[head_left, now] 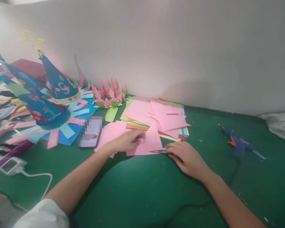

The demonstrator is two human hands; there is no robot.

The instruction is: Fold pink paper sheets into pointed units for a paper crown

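Note:
My right hand [186, 158] is closed around a small pair of scissors [159, 151], whose blades point left at the lower edge of a pink paper sheet [154, 144]. My left hand [129, 140] has its fingers curled over that same sheet, gripping it; the fingertips are partly hidden. More pink paper [112, 131] lies under and beside my left wrist. Just behind both hands is a pile of coloured paper [139, 110] with loose pink pieces on top.
A phone [91, 133] lies left of the paper. Behind it stand a pink paper crown [108, 95] and blue cone hats [58, 79] with paper strips. A blue glue gun [238, 142] rests at right, its cord crossing the green table [133, 196]. A white charger [13, 165] sits at left.

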